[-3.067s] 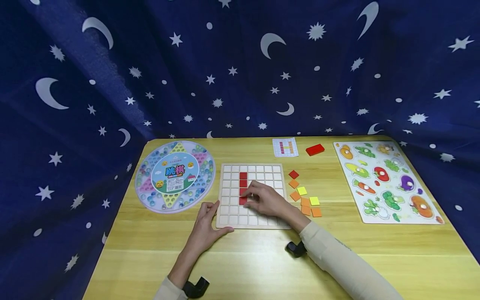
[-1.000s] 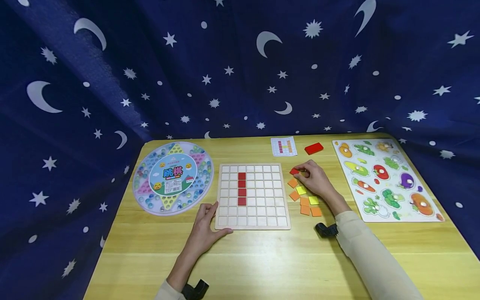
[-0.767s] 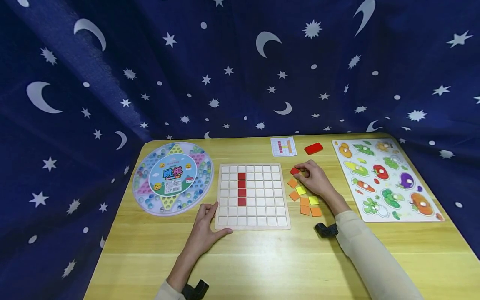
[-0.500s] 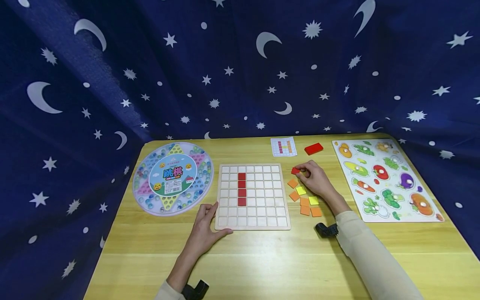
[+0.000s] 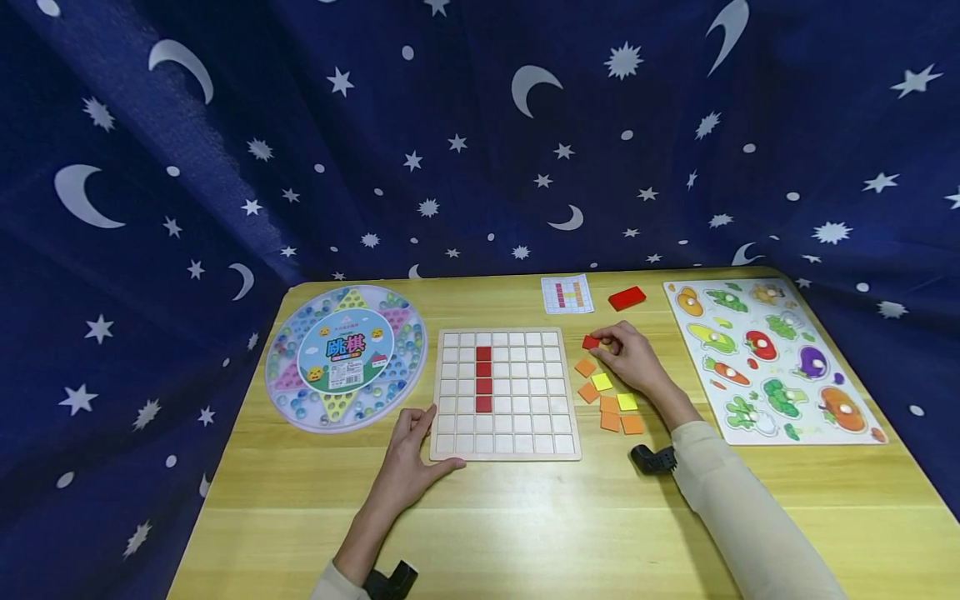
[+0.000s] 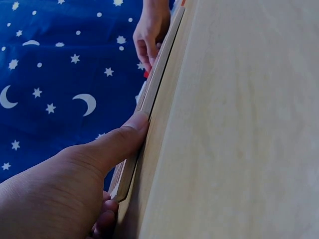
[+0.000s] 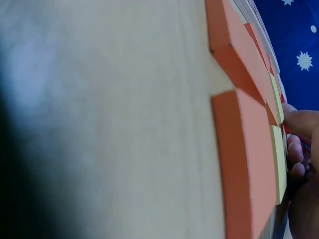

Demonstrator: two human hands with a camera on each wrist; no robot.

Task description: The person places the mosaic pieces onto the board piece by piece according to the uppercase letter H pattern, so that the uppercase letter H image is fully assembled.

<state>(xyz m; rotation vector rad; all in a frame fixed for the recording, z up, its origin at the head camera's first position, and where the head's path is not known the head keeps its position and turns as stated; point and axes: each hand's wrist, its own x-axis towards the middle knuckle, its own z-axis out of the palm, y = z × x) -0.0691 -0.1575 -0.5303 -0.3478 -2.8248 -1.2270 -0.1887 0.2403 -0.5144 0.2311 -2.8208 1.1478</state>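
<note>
A wooden grid board [image 5: 528, 392] lies flat, with a column of several red square tiles [image 5: 483, 379] in its cells. My left hand [image 5: 405, 462] holds the board's near left corner; in the left wrist view the thumb [image 6: 124, 137] lies along the front edge and other fingertips show at the corner. Beyond the board's right side, my right hand [image 5: 630, 357] pinches a loose red tile [image 5: 591, 342] between thumb and fingers. Just in front of that hand lie several orange tiles [image 5: 588, 392] and two yellow tiles [image 5: 602, 382]. The right wrist view shows the tiles edge-on.
A patterned card [image 5: 567, 294] and a red block [image 5: 627, 298] lie at the back. On the left is a round Chinese checkers set [image 5: 347, 358]; on the right, a vegetable puzzle board [image 5: 772, 360]. A starry dark blue cloth [image 5: 480, 125] hangs behind the table.
My right hand has gone from the tiles on the board to the loose red tile at the right, and that tile has since shifted slightly rightward. My left hand has stayed at the corner.
</note>
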